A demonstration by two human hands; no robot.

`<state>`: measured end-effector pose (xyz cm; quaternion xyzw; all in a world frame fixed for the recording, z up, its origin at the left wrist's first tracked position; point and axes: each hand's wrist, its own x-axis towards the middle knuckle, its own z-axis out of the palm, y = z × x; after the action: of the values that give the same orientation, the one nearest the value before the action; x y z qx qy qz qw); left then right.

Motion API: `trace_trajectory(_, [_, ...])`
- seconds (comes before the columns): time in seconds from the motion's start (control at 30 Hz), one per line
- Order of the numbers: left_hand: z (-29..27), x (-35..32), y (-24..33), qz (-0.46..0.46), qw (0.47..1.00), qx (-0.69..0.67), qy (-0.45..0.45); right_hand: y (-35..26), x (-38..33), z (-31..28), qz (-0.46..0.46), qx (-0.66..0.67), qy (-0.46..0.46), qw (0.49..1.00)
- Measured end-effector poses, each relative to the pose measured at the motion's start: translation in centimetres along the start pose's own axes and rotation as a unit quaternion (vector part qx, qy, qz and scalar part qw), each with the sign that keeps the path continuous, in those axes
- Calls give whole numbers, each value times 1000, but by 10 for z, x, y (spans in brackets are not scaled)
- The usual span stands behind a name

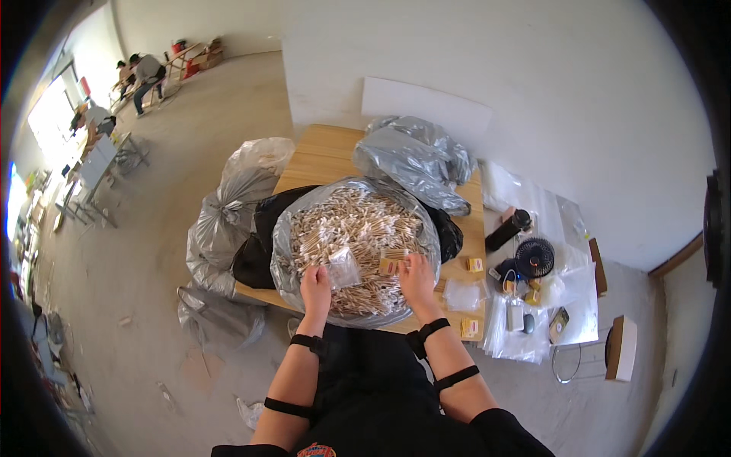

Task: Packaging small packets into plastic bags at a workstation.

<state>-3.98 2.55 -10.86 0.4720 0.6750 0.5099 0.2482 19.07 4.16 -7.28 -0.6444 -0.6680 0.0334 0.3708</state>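
Observation:
In front of me a large grey plastic bag (281, 247) lies open, heaped with loose cotton swabs (343, 217). Over the near part of the heap, my left hand (315, 289) pinches a small clear plastic bag (345, 268) by its edge. Beside it, my right hand (416, 280) grips a small bundle of cotton swabs (391, 260) with a yellow label card at its lower end. The bundle and the clear bag are apart, both above the swabs. Fingertips of both hands are partly hidden.
On the wooden table (316, 148), yellow cards (470, 328) and clear bags (461, 295) lie to the right. Grey bags (411, 152) rest behind. A side surface carries a black bottle (509, 229) and a fan (534, 257). Filled sacks (221, 221) stand left; people work far left.

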Motion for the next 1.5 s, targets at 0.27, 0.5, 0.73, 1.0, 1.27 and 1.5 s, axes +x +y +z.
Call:
trace_trajectory(0.27, [-5, -11, -2, 38, 999, -27, -16, -21, -15, 19, 41, 32, -28, 998])
trace_trajectory(0.5, [0, -13, 19, -88, 982, -150, -68, -2, -17, -1, 150, 254, -70, 953])
trace_trajectory(0.73, [17, -12, 25, -101, 978, -173, -62, 49, -34, -29, 213, 210, -50, 953])
trace_trajectory(1.0, [0, -16, 24, -35, 998, -41, -27, -24, -22, 14, 67, 49, -68, 994])
trace_trajectory(1.27, [-15, -25, 20, -30, 998, -60, -14, -27, -30, 31, -24, -4, -76, 997])
trace_trajectory(1.5, [-9, -21, 32, -27, 997, -68, -32, 15, -26, 31, 78, 196, -55, 976])
